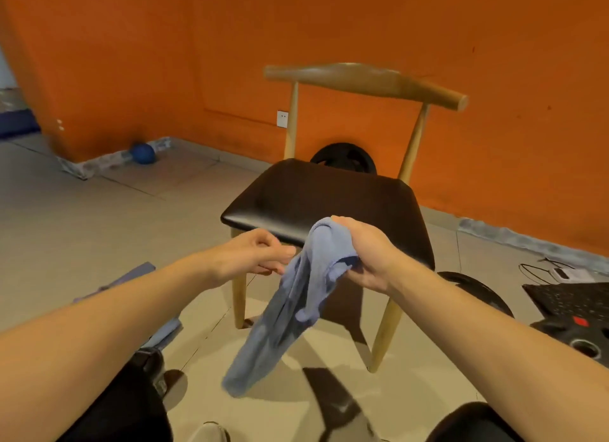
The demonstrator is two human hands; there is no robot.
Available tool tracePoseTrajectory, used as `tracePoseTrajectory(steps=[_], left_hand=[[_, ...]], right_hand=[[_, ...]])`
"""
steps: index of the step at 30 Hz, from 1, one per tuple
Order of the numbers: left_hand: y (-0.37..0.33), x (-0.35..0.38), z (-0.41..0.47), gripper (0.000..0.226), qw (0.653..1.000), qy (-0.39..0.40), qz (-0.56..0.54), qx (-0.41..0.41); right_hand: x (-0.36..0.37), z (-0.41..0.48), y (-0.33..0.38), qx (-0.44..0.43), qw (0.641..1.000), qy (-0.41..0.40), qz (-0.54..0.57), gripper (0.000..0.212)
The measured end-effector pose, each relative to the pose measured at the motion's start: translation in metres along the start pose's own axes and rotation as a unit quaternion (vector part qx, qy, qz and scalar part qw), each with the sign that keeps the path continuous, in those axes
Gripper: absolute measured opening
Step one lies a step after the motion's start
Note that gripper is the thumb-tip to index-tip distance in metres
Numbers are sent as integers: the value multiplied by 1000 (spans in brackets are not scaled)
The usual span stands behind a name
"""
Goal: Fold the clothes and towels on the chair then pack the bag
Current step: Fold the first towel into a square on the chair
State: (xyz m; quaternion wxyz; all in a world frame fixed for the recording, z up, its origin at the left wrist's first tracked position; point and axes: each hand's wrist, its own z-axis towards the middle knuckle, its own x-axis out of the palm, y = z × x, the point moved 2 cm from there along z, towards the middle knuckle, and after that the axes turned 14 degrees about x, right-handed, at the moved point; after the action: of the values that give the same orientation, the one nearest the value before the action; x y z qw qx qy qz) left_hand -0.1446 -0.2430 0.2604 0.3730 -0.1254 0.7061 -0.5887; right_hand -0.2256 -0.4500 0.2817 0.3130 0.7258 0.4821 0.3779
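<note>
A wooden chair with a black padded seat stands in front of me, nothing lying on it. My right hand grips the top of a grey-blue cloth, bunched in the fist, and the cloth hangs down and to the left in front of the chair's near edge. My left hand is just left of the cloth at the same height, fingers curled toward it; whether they pinch its edge is hidden. More blue fabric lies on the floor at the lower left, partly behind my left forearm.
An orange wall runs behind the chair with a white socket. A blue ball sits at the wall's foot on the left. A black keyboard, cables and a black device lie on the floor at right. A black round object shows behind the seat.
</note>
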Motion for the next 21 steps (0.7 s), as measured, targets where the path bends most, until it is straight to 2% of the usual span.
tracePoseTrajectory(steps=[2, 4, 5, 7, 9, 11, 14, 16, 19, 21], left_hand=[[-1, 3, 12, 88, 1000, 0, -11, 24], [-4, 7, 22, 99, 998, 31, -17, 60], [-7, 10, 26, 97, 996, 50, -21, 73], [-8, 14, 33, 78, 993, 77, -9, 93], [-6, 17, 41, 45, 991, 73, 36, 104], [-3, 17, 48, 24, 989, 38, 84, 112], [-4, 17, 55, 18, 986, -47, 94, 127], [-6, 16, 58, 19, 982, -104, 77, 139], [-13, 14, 60, 19, 974, -173, 47, 139], [-18, 12, 60, 20, 969, -201, 36, 142]], right_hand=[[7, 3, -3, 11, 999, 23, -44, 22], [11, 6, -4, -1, 996, 45, -80, 25], [12, 7, -3, -12, 994, 45, -95, 29], [9, 9, -1, -31, 993, 18, -111, 38], [3, 9, 2, -46, 995, -29, -89, 39], [-2, 9, 3, -48, 997, -61, -18, 39], [-9, 10, -3, -34, 993, -101, 51, 40], [-13, 12, -10, -10, 992, -123, 27, 33], [-4, 7, -21, 40, 994, -71, -69, 28], [0, 6, -29, 79, 982, -55, -165, 20]])
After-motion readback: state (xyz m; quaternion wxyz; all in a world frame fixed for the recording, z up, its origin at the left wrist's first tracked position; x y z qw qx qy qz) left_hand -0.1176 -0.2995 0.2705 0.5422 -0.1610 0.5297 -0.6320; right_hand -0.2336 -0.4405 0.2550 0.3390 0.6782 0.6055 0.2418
